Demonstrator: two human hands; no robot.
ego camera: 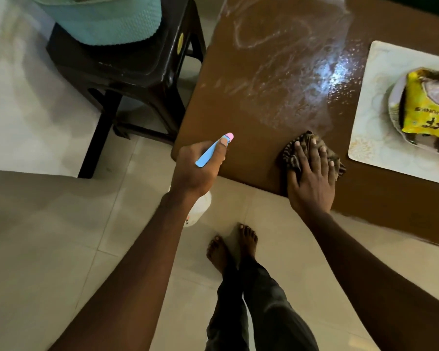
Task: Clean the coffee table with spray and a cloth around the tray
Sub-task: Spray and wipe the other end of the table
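Cloth (290,157): dark rag with a striped or checked weave, bunched and crumpled, lying flat under the right hand (312,178) near the table's near edge; its frayed corners stick out past the fingertips and on both sides of the palm.
Right hand: fingers straight and slightly spread, palm pressing down on the cloth, nothing pinched or curled around.
Spray bottle (211,152): light blue trigger head with a pink nozzle tip, white body hanging below the fist; it is held just off the table's corner, to the left of the cloth hand and apart from it.
Left hand (197,171): fist wrapped around the bottle's neck, thumb lying along the blue head toward the pink tip.
Coffee table (251,148): glossy brown top with a rounded corner beside the bottle hand.
Wet streaks (289,72): whitish smears and droplets beyond the cloth hand, catching a bright glare.
Tray (370,148): pale, faintly patterned, rounded corners, to the right of the cloth hand, not touching the cloth.
Bowl (394,97): sits on the tray and holds a yellow snack packet (426,105).
Stool (137,64): dark plastic, beyond the bottle hand and beside the table, with teal knitted fabric (104,19) on its seat.
Floor (61,224): cream tiles with thin joints.
Feet (228,247): bare, below and between the two hands, dark trouser legs above them.
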